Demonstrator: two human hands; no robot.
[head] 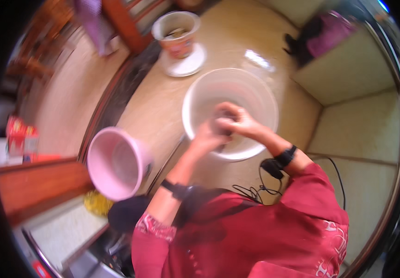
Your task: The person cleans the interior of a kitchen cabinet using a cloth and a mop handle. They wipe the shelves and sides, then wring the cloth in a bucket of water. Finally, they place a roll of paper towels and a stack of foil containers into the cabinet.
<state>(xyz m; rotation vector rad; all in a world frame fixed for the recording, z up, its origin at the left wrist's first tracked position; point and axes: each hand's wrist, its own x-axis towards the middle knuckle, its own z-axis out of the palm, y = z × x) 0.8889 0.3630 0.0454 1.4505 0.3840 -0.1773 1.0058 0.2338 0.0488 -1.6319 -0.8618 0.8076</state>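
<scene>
A wide white plastic tub [194, 93] stands on the floor before me. Over its opening my left hand [208, 137] and my right hand [238, 120] are closed together around a dark, blurred object [223, 125]; what it is, I cannot tell. My fingers partly hide it. The tub's inside is pale, and its contents are too blurred to make out. Both wrists wear a black band.
A pink plastic bucket [116, 163] lies tilted at left. Beyond the tub, an orange-and-white container [177, 43] holds something pale beside a white round lid [186, 67]. A black cable [255, 191] lies near my right forearm. A tiled wall [356, 125] stands at right, a wooden door frame [47, 184] at left.
</scene>
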